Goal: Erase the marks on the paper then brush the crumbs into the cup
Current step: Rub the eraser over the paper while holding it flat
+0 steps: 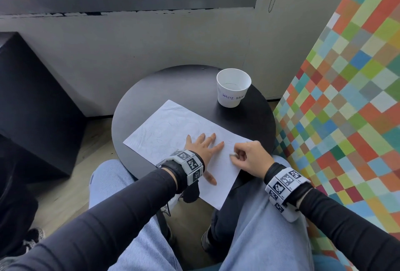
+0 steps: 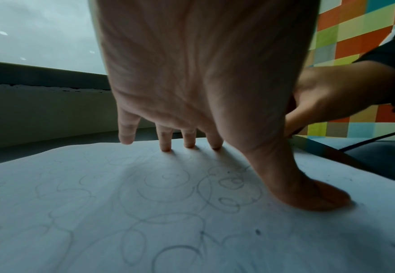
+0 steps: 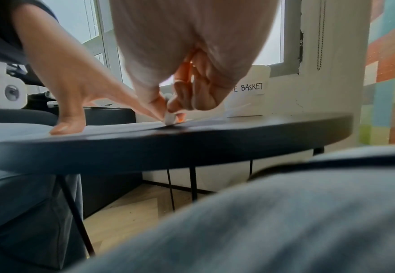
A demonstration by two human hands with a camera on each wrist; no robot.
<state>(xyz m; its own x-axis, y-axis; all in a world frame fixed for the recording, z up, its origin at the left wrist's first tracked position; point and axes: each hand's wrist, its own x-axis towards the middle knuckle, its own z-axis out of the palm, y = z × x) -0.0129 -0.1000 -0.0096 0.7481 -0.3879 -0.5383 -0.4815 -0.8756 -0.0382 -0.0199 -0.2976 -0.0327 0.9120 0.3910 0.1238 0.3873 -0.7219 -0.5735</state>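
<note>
Round dark table (image 1: 151, 97) up close to the knees, low under a window. Big white sheet of paper (image 1: 168, 123) laid at a slant across its near half, one near corner hanging off the rim over the lap. Covered in faint pencil loops and scribbles (image 2: 168, 184), plenty still unerased by the look of it, so very much mid-erase, brushing yet to come.

White paper cup (image 1: 233, 88) standing upright at the far right of the table, well apart from the paper, hand-lettered as a waste basket, mouth open.

Left hand (image 1: 202, 148) spread flat on the sheet's near middle, fingers straight, thumb pressed down, pinning it. Right hand (image 1: 251, 158) just to the right of it, curled tight, pinching a small pale eraser (image 3: 169, 118) between thumb and fingertips, its lower end down on the paper at the near right edge.

A few dark specks (image 2: 258, 231) on the sheet near the left thumb, likely crumbs.

Handling, as a judgement: thin sheet, light and floppy, quick to crease or skid under rubbing, so best held flat close beside the eraser, strokes running away from the pinning hand. Overhanging corner unsupported, poor spot to press. Eraser small, needing a firm low pinch. Cup light, easily tipped; better steadied by its wall at the table rim when crumbs get swept in.
</note>
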